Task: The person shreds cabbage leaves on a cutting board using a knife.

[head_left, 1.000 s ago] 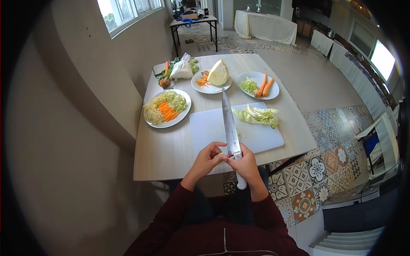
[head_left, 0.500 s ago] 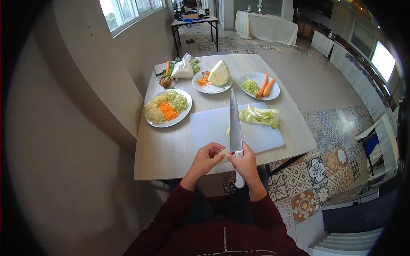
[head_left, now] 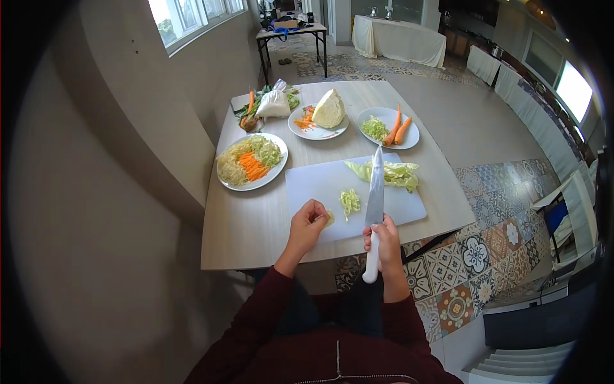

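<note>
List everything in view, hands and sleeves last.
Table: 1, pale wood, centre
Board: 1, white, table's near side
Knife: 1, grey and white, right hand
Leaves: pile, pale green, board's far right
Plates: 3, white, across table
Shreds: heaps, pale green, board, left and right plates
Carrot strips: 2 lots, orange, left and middle plates
Cabbage: 1 wedge, pale green, middle plate
Bag: 1, white, table's far left
Carrots: at least 3, orange, right plate, by bag
Greens: some, green, beside bag
Back table: 1, pale top, beyond
Draped table: 1, off-white, far end
Window: 1, bright, upper left
Left hand: 1, bare, board's near-left edge
Right hand: 1, bare, around knife
Sleeves: 2, dark red, forearms
</note>
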Available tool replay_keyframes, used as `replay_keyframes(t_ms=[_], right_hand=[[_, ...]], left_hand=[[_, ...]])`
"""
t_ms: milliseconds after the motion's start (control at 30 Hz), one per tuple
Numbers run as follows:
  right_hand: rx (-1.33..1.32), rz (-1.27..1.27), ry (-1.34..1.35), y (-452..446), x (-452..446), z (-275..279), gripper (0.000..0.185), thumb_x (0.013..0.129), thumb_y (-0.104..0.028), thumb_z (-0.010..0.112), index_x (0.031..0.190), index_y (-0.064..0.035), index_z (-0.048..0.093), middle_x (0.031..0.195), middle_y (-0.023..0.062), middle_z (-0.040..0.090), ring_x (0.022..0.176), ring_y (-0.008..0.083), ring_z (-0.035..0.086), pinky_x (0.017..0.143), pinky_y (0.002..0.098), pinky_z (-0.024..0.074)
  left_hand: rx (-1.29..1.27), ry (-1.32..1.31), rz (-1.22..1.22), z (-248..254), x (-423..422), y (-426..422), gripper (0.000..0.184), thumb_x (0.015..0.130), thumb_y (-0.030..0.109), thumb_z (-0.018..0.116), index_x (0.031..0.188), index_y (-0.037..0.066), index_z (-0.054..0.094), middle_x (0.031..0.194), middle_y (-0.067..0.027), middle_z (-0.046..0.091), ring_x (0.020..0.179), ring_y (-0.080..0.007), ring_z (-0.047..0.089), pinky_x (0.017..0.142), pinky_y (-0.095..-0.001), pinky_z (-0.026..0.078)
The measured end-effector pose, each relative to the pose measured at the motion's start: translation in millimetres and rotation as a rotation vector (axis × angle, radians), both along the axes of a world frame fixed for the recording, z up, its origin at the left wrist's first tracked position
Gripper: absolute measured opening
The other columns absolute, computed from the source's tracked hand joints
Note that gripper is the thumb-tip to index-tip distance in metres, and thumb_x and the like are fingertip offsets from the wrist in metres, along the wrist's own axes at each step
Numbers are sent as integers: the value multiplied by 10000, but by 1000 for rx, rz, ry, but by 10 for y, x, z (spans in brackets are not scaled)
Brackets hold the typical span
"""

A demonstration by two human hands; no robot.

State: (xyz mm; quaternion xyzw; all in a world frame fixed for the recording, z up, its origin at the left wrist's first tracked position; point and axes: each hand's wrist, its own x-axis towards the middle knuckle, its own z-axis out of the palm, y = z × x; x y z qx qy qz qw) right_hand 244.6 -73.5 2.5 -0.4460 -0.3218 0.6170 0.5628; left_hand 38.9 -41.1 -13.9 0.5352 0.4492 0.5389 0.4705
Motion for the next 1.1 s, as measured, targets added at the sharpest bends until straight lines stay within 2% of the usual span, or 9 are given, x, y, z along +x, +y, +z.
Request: replay_keyframes(t_ms=[67, 100, 233, 333, 367, 500, 633, 867, 1100], right_hand=[[-22, -54, 117, -19, 144, -16, 406, 880, -24, 469, 1283, 27, 444, 898, 117, 577, 644, 119, 542, 557, 300, 495], [-8, -48, 73, -39, 214, -26, 441, 854, 5, 453, 1295, 23, 456, 989, 135, 585, 753, 130, 575, 636, 316, 529], [95, -134, 61, -106, 303, 22, 487, 899, -42, 470, 1381, 19, 433, 1063, 136, 604, 789, 149, 594, 703, 310, 568], [52, -167, 151, -240, 331, 237, 503, 917, -48, 474, 1414, 7, 418, 1090, 139, 602, 811, 148, 598, 668, 291, 564], [41, -190, 147, -265, 314, 294, 513, 933, -83, 443, 1439, -15, 399, 992, 135, 613, 702, 149, 589, 548, 275, 537], [53, -19, 187, -362, 395, 305, 590, 966, -176, 360, 1540, -71, 274, 733, 117, 543, 443, 146, 475, 371, 262, 437], [64, 92, 125, -468, 328, 352, 599, 987, -166, 351, 1565, -72, 228, 690, 110, 543, 447, 144, 490, 402, 279, 464], [11, 296, -195, -640, 144, 429, 586, 1026, -170, 386, 1586, -198, 216, 703, 77, 566, 509, 132, 540, 479, 277, 502], [-23, 413, -383, -673, 8, 380, 571, 1002, -121, 431, 1558, -152, 304, 669, 52, 568, 493, 111, 540, 489, 271, 490]], left_hand=[[-4, 58, -7, -8, -22, 82, 76, 875, 13, 629, 925, 20, 687, 806, -8, 665, 730, -53, 559, 663, -222, 446], [-6, 91, -4, -6, -10, 108, 106, 875, 17, 628, 943, 18, 709, 813, -16, 676, 730, -56, 563, 665, -224, 450], [-128, 278, -7, 47, 33, 160, 181, 884, 56, 637, 1018, 25, 754, 851, -23, 703, 734, -62, 573, 671, -227, 459], [-143, 435, 51, 35, 78, 155, 213, 887, 80, 652, 1071, 47, 754, 823, -25, 712, 735, -86, 600, 672, -238, 475], [-91, 456, 68, -3, 70, 165, 209, 886, 86, 658, 1069, 50, 753, 844, -42, 717, 746, -108, 617, 682, -252, 488], [93, 557, 151, -176, 38, 206, 176, 880, 110, 674, 1035, 88, 755, 911, -86, 707, 810, -225, 661, 800, -355, 476], [182, 684, 218, -237, 33, 196, 214, 855, 105, 686, 1064, 108, 736, 917, -105, 649, 853, -275, 654, 929, -409, 405], [163, 624, 223, -62, 21, 180, 199, 785, 80, 741, 975, 74, 684, 878, -123, 621, 806, -308, 641, 757, -422, 509], [238, 637, 321, -90, 63, 95, 142, 797, 73, 754, 905, 27, 673, 851, -136, 627, 736, -308, 649, 638, -392, 528]])
